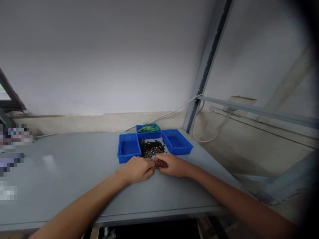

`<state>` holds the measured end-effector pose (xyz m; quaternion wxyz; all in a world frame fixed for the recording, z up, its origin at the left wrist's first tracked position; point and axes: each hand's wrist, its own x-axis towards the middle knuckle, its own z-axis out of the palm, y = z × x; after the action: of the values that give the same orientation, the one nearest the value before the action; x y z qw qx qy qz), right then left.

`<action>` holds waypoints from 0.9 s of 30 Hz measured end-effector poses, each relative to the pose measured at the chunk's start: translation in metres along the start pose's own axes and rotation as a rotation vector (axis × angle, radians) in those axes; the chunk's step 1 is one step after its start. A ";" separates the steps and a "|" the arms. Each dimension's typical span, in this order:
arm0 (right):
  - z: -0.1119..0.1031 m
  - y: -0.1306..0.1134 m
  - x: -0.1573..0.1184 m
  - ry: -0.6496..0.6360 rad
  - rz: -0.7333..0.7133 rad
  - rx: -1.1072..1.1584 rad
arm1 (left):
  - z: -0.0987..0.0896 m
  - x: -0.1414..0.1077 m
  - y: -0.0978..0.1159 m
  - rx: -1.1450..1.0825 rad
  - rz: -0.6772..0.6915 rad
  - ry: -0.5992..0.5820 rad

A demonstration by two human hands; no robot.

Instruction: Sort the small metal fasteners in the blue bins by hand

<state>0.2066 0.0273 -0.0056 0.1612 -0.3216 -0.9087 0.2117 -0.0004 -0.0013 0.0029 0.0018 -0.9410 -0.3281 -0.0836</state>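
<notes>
My left hand (141,168) and my right hand (171,165) meet fingertip to fingertip low over the table, both closed in a pinch. Something small and dark shows between the fingertips, too small to name. Just beyond them lies a heap of small black and brass-coloured metal parts (152,148). Left of the heap is a blue bin (129,156), close to my left hand. A second blue bin (179,151), with a few small parts inside, sits to the right. Behind the heap, a third blue bin (149,135) holds green plastic material (149,128).
The grey table (74,176) runs up to a wall (112,66). A metal post (206,63) and crossbar (254,109) stand at the right, with a white cable (171,112) trailing behind the bins. Blurred-out items (12,142) lie at the far left.
</notes>
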 end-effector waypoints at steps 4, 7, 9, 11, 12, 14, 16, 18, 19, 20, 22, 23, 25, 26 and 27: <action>0.000 -0.001 -0.001 -0.012 0.002 -0.010 | -0.001 0.000 0.000 -0.005 -0.049 -0.013; 0.000 -0.004 -0.001 -0.001 0.019 -0.030 | 0.000 0.001 0.000 -0.023 -0.050 0.006; 0.000 -0.005 -0.001 0.000 0.023 -0.037 | 0.001 0.002 0.001 -0.033 -0.053 0.003; 0.000 -0.005 -0.001 -0.003 0.019 -0.043 | 0.002 0.002 0.001 -0.038 -0.053 -0.007; 0.000 -0.006 -0.001 -0.003 0.016 -0.045 | 0.002 0.002 0.001 -0.040 -0.049 -0.009; 0.001 -0.005 -0.001 -0.005 0.007 -0.042 | 0.003 0.002 0.000 -0.042 -0.038 -0.004; 0.001 -0.005 -0.001 -0.003 -0.004 -0.043 | 0.004 0.001 -0.001 -0.039 -0.031 0.000; 0.001 -0.006 -0.001 0.000 -0.009 -0.050 | 0.004 0.001 -0.002 -0.033 -0.031 0.000; 0.001 -0.006 -0.001 0.000 -0.009 -0.054 | 0.004 0.001 -0.002 -0.030 -0.033 0.000; 0.000 -0.006 -0.001 -0.001 -0.009 -0.057 | 0.004 0.001 -0.002 -0.027 -0.035 0.001; 0.000 -0.006 -0.002 -0.001 -0.015 -0.064 | 0.003 0.001 -0.001 -0.023 -0.039 0.008; 0.000 -0.005 -0.002 -0.001 -0.024 -0.071 | 0.002 0.000 -0.001 -0.021 -0.041 0.010; 0.000 -0.004 -0.002 -0.002 -0.051 -0.088 | 0.000 0.000 0.000 -0.015 -0.046 0.011; 0.000 -0.004 -0.002 -0.003 -0.063 -0.097 | -0.001 0.000 0.001 -0.012 -0.051 0.010; 0.000 -0.003 -0.002 -0.004 -0.072 -0.105 | -0.002 0.000 0.001 -0.009 -0.056 0.008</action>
<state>0.2063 0.0237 -0.0045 0.1498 -0.2964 -0.9298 0.1585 0.0000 -0.0022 0.0048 -0.0032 -0.9310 -0.3539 -0.0890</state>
